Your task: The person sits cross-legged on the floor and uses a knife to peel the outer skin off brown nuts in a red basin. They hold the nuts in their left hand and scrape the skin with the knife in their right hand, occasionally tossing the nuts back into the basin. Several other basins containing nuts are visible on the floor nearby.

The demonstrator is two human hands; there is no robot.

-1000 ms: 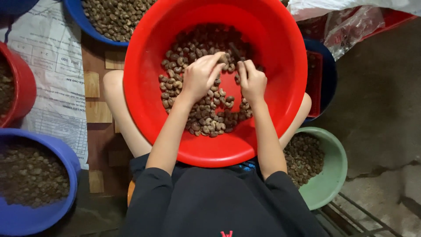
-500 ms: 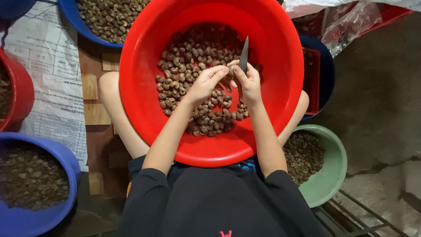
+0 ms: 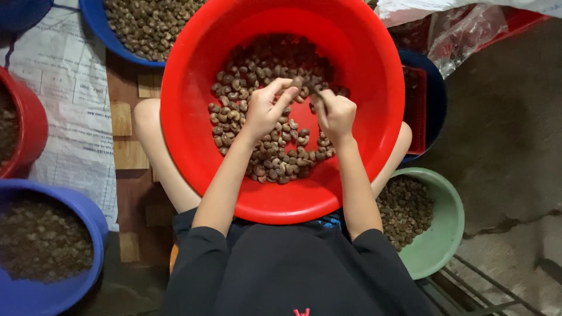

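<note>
Left hand: your left hand (image 3: 266, 108) sits over the nuts, thumb and forefinger pinching 1 brown nut (image 3: 298, 82) at the fingertips.
Right hand: your right hand (image 3: 335, 112) is curled into a loose fist just beside the left, its fingers pressed together around something thin; you cannot tell what, since the fist hides it.
Nut: held above the pile, between your 2 hands, near the middle of the basin.
Red basin: the big red basin (image 3: 193, 117) rests on your lap, with a heap of brown nuts (image 3: 275, 152) lying in its bottom under both hands.
Green bowl: a green bowl (image 3: 445, 234) stands by your right knee, holding darker nuts.
Blue tubs: 1 blue tub (image 3: 96, 234) at your lower left holds dark pieces; another blue tub (image 3: 99, 29) beyond the red basin holds brown nuts.
Red tub: a red tub (image 3: 35, 126) shows at the left edge.
Floor: printed paper (image 3: 64, 99) lies between the left-hand tubs.
</note>
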